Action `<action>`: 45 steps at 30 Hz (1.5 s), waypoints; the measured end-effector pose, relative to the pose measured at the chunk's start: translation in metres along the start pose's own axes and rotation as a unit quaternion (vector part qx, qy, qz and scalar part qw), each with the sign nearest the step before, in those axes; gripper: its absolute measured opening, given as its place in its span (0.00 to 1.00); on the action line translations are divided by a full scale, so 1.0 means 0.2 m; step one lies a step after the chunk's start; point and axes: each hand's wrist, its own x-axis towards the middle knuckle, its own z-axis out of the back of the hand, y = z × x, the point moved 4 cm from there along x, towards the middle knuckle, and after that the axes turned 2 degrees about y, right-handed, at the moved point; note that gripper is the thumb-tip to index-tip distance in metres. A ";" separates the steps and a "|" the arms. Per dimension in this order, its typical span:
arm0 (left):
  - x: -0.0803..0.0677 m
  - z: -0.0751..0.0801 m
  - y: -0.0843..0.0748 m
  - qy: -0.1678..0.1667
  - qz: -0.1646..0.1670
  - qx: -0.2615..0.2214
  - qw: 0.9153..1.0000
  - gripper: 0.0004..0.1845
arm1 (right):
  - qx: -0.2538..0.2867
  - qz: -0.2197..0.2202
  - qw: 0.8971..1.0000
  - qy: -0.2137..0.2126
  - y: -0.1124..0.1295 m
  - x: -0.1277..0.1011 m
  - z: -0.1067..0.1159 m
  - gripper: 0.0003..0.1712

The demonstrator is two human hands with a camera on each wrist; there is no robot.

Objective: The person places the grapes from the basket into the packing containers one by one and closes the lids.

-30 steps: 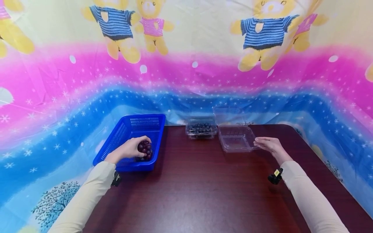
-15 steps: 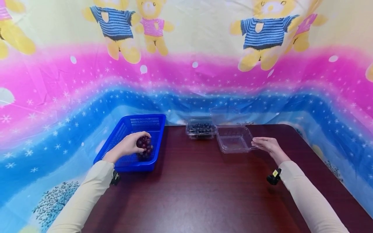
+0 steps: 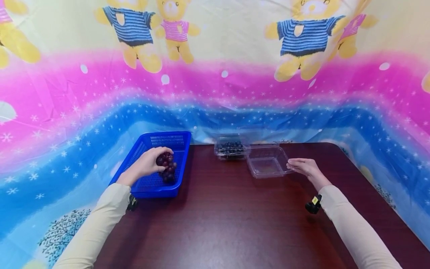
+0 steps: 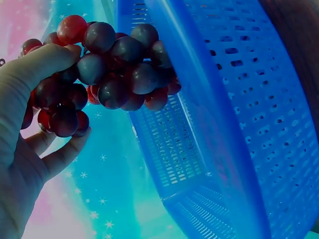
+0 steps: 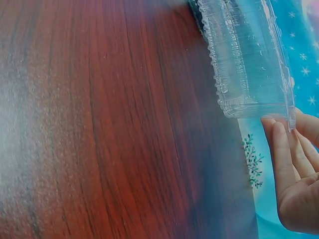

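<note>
My left hand (image 3: 145, 163) grips a bunch of dark red grapes (image 3: 168, 170) over the blue basket (image 3: 183, 164). In the left wrist view, thumb and fingers curl round one end of the grapes (image 4: 107, 67), while the other end hangs over the basket's rim (image 4: 199, 74). My right hand (image 3: 307, 168) touches the right side of a clear plastic container (image 3: 267, 160) with straight fingers. Seen from the right wrist, the fingertips (image 5: 279, 134) meet the end wall of the container (image 5: 249, 64). Its raised lid is hard to make out.
A second clear container (image 3: 231, 147), holding dark round fruit, stands left of the first one at the table's back edge. The brown table (image 3: 228, 213) spreads in front of them. A printed curtain (image 3: 215, 86) hangs behind.
The left hand has lifted the grapes slightly, and they now hang lower from its fingers. The container beside the right hand has slid a little to the left, the hand moving with it.
</note>
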 end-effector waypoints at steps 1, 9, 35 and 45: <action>0.00 0.00 0.00 -0.002 -0.003 0.000 1.000 0.28 | -0.004 0.004 1.000 0.004 0.00 0.00 0.00 0.14; 0.02 0.02 -0.01 -0.011 -0.016 0.003 1.000 0.29 | -0.024 0.015 1.000 0.010 -0.02 0.02 -0.03 0.09; 0.10 0.11 -0.07 -0.027 -0.044 -0.010 0.999 0.30 | -0.088 -0.005 0.996 -0.002 -0.01 0.02 -0.16 0.30; 0.12 0.13 -0.09 -0.015 -0.028 -0.034 0.999 0.33 | -0.095 -0.024 0.995 -0.009 -0.05 0.03 -0.21 0.31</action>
